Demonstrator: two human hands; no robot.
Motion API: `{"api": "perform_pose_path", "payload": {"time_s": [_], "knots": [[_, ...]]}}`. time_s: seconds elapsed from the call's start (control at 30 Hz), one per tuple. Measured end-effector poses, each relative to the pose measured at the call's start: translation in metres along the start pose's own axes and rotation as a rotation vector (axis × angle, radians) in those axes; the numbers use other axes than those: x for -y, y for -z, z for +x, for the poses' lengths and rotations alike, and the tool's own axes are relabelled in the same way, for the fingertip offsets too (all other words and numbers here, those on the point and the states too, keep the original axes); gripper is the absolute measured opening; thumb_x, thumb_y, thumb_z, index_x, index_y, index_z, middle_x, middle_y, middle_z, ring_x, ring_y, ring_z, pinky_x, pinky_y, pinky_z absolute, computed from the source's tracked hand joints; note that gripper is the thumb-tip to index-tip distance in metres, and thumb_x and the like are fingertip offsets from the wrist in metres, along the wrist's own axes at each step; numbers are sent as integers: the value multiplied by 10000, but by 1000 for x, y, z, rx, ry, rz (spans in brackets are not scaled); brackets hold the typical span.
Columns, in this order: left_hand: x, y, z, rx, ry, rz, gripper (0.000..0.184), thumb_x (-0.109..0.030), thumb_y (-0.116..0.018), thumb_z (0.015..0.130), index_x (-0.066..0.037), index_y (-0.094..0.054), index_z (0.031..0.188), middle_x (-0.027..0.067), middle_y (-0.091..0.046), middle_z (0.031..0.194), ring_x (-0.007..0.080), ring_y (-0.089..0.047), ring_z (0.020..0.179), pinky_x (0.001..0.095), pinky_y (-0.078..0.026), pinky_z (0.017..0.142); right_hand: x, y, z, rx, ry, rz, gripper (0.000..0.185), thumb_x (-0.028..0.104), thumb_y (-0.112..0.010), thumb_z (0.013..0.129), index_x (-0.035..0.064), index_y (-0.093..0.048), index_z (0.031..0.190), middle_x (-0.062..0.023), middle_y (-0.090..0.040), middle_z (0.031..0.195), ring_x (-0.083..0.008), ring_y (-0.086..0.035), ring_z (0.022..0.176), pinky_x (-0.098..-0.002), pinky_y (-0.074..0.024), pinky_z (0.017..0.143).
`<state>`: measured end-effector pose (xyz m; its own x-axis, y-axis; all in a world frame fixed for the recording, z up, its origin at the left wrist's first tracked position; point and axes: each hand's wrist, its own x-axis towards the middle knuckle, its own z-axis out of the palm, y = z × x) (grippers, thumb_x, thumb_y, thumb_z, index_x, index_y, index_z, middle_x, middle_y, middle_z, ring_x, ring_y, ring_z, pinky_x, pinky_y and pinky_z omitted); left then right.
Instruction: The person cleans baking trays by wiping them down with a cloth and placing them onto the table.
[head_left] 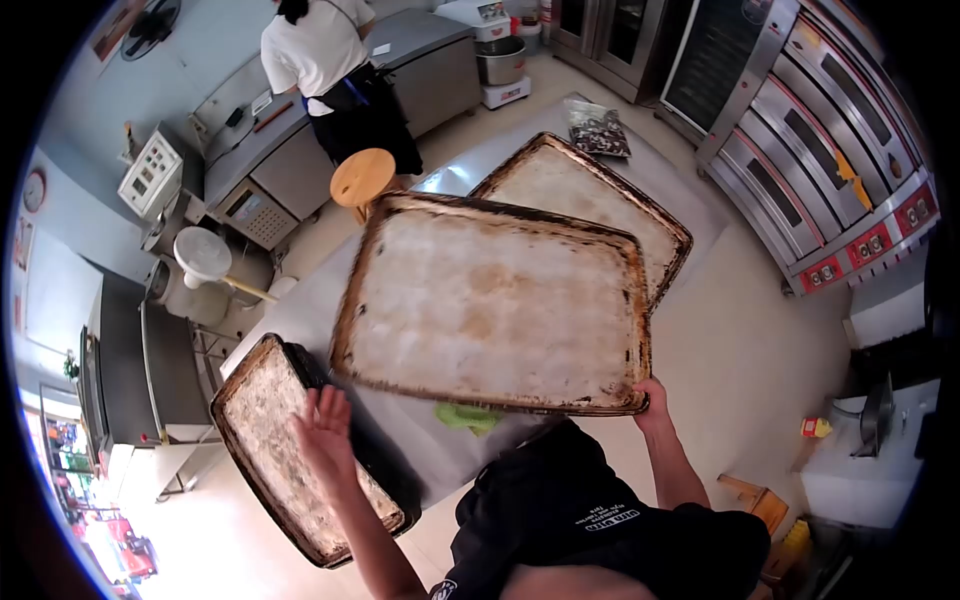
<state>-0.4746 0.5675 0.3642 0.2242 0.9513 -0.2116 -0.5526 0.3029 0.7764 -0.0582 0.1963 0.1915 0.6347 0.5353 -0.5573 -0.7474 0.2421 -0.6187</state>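
A large baking tray (490, 300) with browned, worn edges is in front of me, tilted above the table. My right hand (652, 400) grips its near right corner. My left hand (325, 430) is apart from that tray, fingers spread, over a stack of dark-rimmed baking trays (265, 430) at the table's left end; I cannot tell whether it touches them. Another baking tray (590, 195) lies partly hidden behind the held one. A green cloth (467, 417) shows below the held tray's near edge.
The metal table (450, 465) stretches ahead, with a bag of dark bits (597, 128) at its far end. A wooden stool (363, 178) stands beyond it. Another person (325, 60) faces the back counter. Deck ovens (820, 150) stand at the right.
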Motion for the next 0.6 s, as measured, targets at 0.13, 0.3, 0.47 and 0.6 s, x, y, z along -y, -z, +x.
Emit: {"api": "perform_pose_path", "payload": {"time_s": [0.13, 0.3, 0.47, 0.6], "knots": [[54, 8, -4, -3, 235, 63, 552, -441, -499, 1074, 38, -569, 1339, 215, -663, 1240, 329, -660, 1096, 449, -498, 1050, -6, 33, 16, -130, 180, 64, 429, 54, -599, 718, -21, -626, 1139, -132, -689, 1104, -298, -676, 1002, -426, -566, 919], [86, 9, -20, -17, 398, -31, 459, -378, -530, 1073, 28, -606, 1271, 181, -706, 1130, 293, -682, 992, 434, -519, 1003, 0, 35, 62, -242, 284, 126, 431, 42, -602, 734, 3, -610, 1163, -88, -664, 1072, -256, -650, 1007, -393, -537, 923], [91, 8, -34, -54, 418, 35, 434, -355, -535, 1072, 32, -598, 1256, 177, -709, 1092, 287, -682, 961, 419, -526, 974, 9, 18, 129, -369, 394, 167, 274, 48, -618, 733, 24, -627, 1005, -81, -662, 979, -259, -665, 940, -364, -567, 830], [91, 14, -42, -118, 391, 26, 428, -344, -538, 1072, 39, -590, 1254, 179, -708, 1083, 284, -682, 950, 413, -528, 959, 15, 1, 165, -393, 380, 162, 192, 63, -644, 760, 50, -621, 951, -51, -634, 928, -238, -656, 864, -339, -548, 718]]}}
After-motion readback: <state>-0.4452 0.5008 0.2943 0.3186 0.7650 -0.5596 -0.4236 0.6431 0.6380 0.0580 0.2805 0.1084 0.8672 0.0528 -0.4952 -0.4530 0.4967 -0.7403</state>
